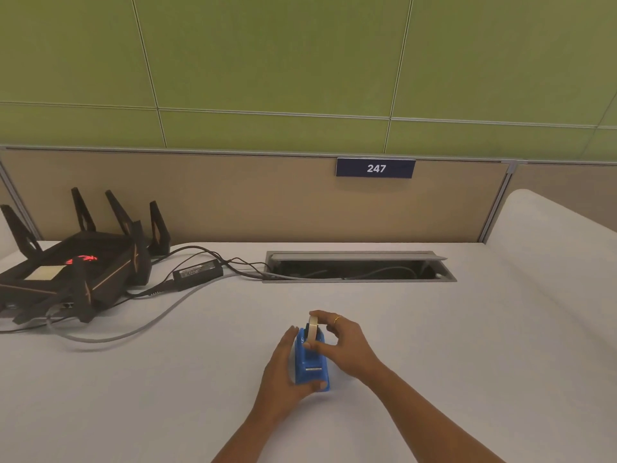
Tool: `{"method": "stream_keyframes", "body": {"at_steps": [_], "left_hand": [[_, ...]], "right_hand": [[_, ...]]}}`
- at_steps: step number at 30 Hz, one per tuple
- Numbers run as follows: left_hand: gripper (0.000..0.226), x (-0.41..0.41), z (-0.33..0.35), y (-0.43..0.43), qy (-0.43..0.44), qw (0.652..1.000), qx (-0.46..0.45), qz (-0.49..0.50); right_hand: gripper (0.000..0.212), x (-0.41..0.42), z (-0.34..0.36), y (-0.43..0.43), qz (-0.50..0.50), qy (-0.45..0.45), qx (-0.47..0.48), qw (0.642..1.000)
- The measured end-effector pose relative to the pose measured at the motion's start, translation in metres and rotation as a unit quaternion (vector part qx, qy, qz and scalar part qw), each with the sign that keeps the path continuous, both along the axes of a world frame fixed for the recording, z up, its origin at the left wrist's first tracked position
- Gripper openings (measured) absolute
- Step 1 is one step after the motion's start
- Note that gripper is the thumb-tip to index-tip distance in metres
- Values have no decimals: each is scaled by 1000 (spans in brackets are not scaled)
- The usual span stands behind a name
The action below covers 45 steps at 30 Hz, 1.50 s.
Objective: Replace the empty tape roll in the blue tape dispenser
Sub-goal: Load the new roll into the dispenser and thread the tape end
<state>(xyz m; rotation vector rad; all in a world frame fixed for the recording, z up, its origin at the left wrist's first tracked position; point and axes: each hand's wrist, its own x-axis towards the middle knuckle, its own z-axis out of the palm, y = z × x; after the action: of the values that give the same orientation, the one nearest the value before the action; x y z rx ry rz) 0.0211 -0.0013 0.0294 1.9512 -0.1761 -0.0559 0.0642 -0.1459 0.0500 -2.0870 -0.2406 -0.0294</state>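
Observation:
A small blue tape dispenser [312, 367] stands on the white desk, its cutter end towards me. My left hand [282, 369] wraps its left side, with the thumb across the near end. A pale tape roll [313, 326] stands on edge in the dispenser's far end, sticking up above the walls. My right hand [345, 345] pinches that roll between thumb and fingers from the right; a gold ring sits on one finger. How deep the roll sits is hidden by the fingers.
A black router [71, 269] with several antennas sits at the far left, with a power brick [198, 270] and cables trailing over the desk. An open cable hatch [359, 267] lies at the back centre. A beige partition [233, 198] bears a sign reading 247.

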Motion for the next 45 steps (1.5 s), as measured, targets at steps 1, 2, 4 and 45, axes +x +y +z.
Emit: {"method": "stream_keyframes", "body": {"at_steps": [1, 2, 4, 45], "left_hand": [[97, 3, 2, -3, -3, 1000, 4, -6], [95, 7, 3, -6, -4, 1000, -1, -13], [81, 11, 3, -9, -2, 1000, -21, -22], [98, 15, -17, -6, -50, 996, 60, -40]], "right_hand": [[52, 2, -1, 0, 5, 0, -10, 1000], [52, 4, -2, -1, 10, 0, -20, 1000], [53, 7, -4, -2, 16, 4, -33, 999], [54, 19, 2, -5, 70, 69, -87, 991]]}}
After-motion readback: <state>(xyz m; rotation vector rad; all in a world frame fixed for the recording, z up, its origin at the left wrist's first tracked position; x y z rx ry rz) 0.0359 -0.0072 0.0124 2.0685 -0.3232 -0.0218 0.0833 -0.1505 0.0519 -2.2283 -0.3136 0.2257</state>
